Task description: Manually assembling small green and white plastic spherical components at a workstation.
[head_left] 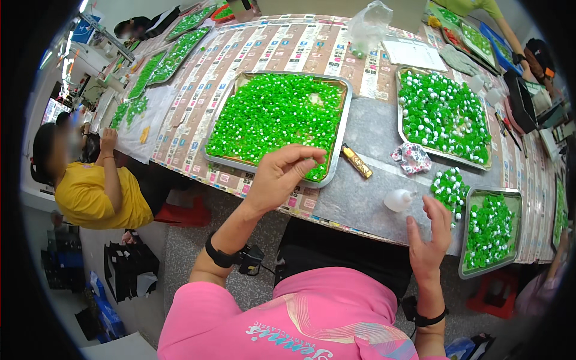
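Note:
My left hand (281,178) is over the near right corner of a metal tray (347,114) full of small green plastic pieces (264,111) with white dots. Its thumb and forefinger are pinched together; anything between them is too small to make out. My right hand (431,234) is raised at the table's front edge, thumb and fingers apart, with nothing seen in it. Just left of it lies a small translucent white bottle (397,200) with a narrow tip. To its right is a loose heap of green pieces with white balls (450,191).
A yellow-and-black tube (357,162) and a crumpled patterned cloth (412,158) lie between the trays. Two trays at right, a large one (399,120) and a small one (465,240), hold green-and-white pieces. A plastic bag (370,27) stands far back. A co-worker in yellow (105,192) sits left.

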